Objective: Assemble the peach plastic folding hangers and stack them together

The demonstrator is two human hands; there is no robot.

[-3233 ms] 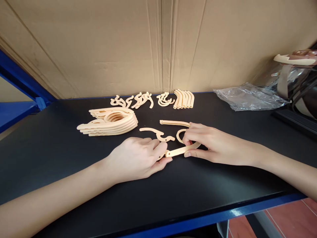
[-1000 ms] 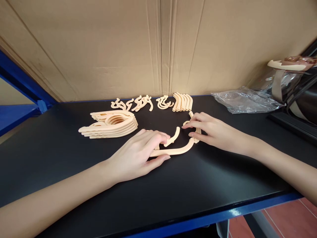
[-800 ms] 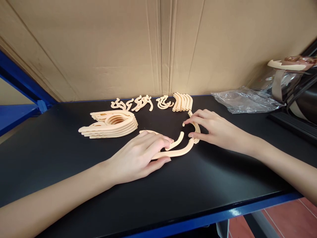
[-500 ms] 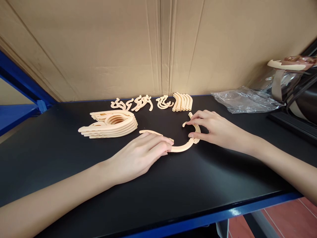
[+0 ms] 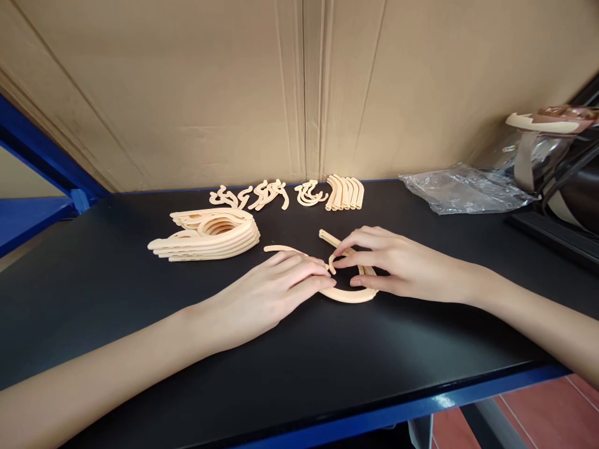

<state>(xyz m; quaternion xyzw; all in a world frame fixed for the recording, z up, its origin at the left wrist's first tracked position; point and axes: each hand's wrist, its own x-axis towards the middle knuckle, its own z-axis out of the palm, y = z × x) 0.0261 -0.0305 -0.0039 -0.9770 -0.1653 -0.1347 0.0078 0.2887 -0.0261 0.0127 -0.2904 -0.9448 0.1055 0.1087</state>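
A cream plastic folding clothes hanger lies on the black tabletop between my hands, its jointed arms partly bent. My left hand is closed on its left part, which the fingers partly hide; one curved end sticks out beyond them. On the right, my right hand grips the folded arm, with the fingers over it and the thumb inside the curve near the table. That arm's tip points to the upper left. A small curved end shows by my right fingertips, close to my left ones.
Left of my hands stands a stack of folded hangers. Along the back lie loose hook-shaped pieces, small curved pieces and a row of arm pieces. A clear plastic bag lies at the back right, before a cardboard wall.
My right hand has swung the hanger's right arm inward, leftward and toward me, so the arm now folds over the curve. My left hand has stayed nearly in place.
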